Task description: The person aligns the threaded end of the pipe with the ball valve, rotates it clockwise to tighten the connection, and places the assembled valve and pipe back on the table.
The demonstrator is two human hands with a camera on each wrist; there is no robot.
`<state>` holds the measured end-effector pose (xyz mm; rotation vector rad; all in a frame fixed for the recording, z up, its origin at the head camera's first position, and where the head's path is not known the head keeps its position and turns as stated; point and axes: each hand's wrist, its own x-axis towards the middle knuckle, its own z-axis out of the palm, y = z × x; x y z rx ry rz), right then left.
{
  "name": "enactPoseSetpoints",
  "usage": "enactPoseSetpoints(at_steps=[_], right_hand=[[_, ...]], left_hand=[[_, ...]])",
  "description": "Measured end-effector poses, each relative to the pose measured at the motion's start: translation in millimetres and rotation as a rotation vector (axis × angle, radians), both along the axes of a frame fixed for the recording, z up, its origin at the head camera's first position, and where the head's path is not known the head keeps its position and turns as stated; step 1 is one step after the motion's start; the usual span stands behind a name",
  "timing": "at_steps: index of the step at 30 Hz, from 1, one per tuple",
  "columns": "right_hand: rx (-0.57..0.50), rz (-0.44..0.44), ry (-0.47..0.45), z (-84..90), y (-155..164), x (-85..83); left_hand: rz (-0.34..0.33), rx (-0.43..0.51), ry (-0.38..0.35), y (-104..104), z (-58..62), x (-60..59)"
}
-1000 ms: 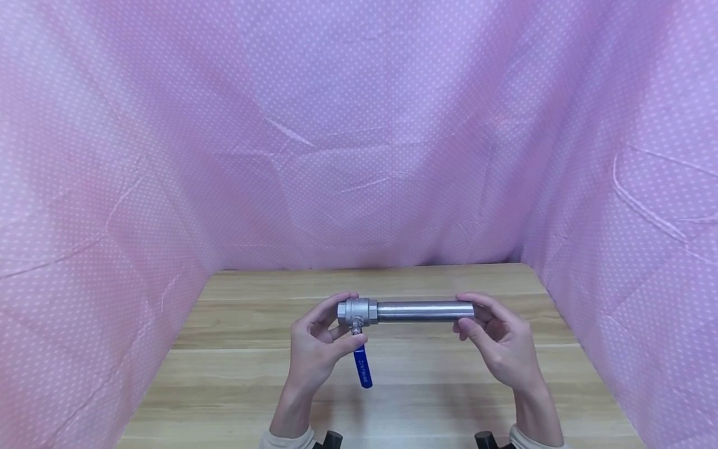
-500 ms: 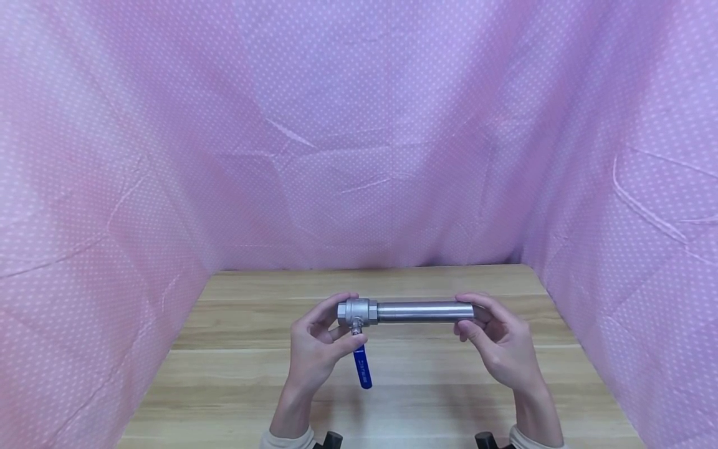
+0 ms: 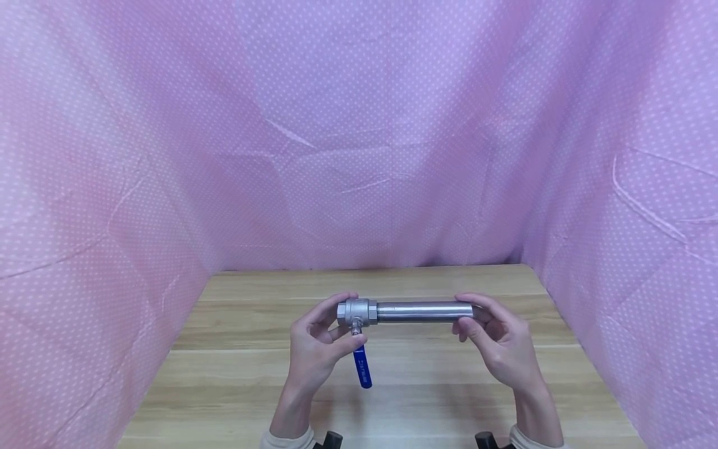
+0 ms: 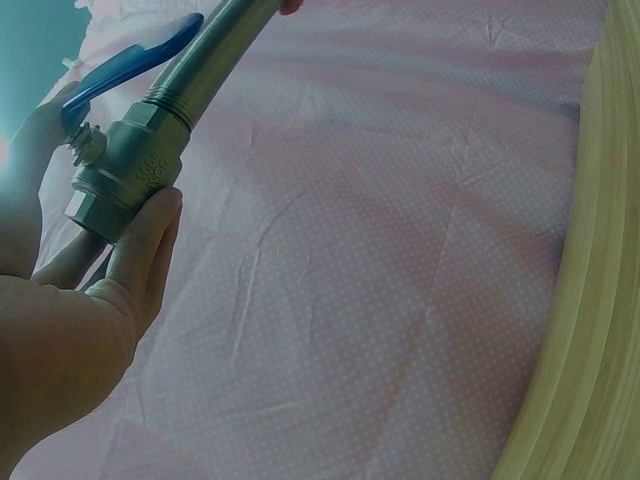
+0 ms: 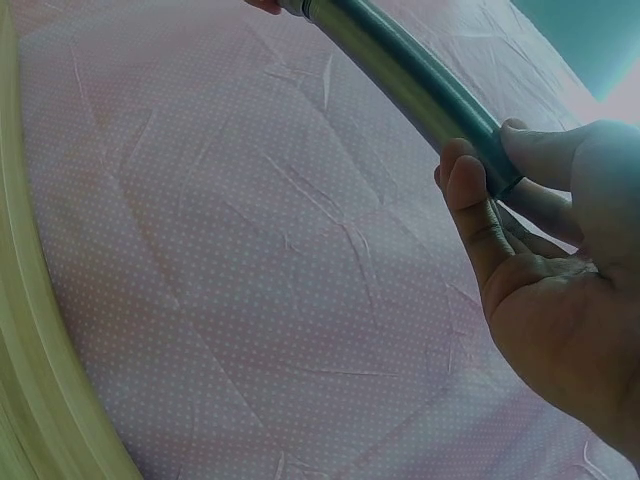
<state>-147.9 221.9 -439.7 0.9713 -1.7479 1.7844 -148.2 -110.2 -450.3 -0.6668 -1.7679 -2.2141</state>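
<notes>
though little has shifted, the left hand (image 3: 315,350) grips the ball valve (image 3: 358,308), the right hand (image 3: 507,351) the threaded pipe (image 3: 423,312), seemingly keeping both aligned.

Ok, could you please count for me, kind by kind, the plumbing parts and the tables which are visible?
Valve (with its blue lever): 1
Metal pipe: 1
Wooden table: 1
Total: 3
</notes>
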Motion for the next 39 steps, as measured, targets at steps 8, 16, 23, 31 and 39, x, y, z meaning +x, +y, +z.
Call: enactPoseSetpoints(at_steps=[8,16,23,31,39], right_hand=[[-0.020,0.065,-0.004,0.4,-0.3,0.9],[-0.010,0.047,0.008,0.8,0.0,-0.1],[-0.001,0.039,0.016,0.7,0.5,-0.5],[0.003,0.014,0.012,0.4,1.0,0.0],[0.015,0.006,0.024,-0.8,1.8,-0.8]], left_hand=[[0.004,0.003,-0.031,0.5,1.0,1.7],[0.001,-0.004,0.001,0.7,-1.1,0.3],[0.007,-0.001,-0.017,1.3,1.0,2.2],[0.000,-0.001,-0.002,1.2,-1.2,0.8],[0.005,-0.001,-0.007,0.7,-1.2,0.9]])
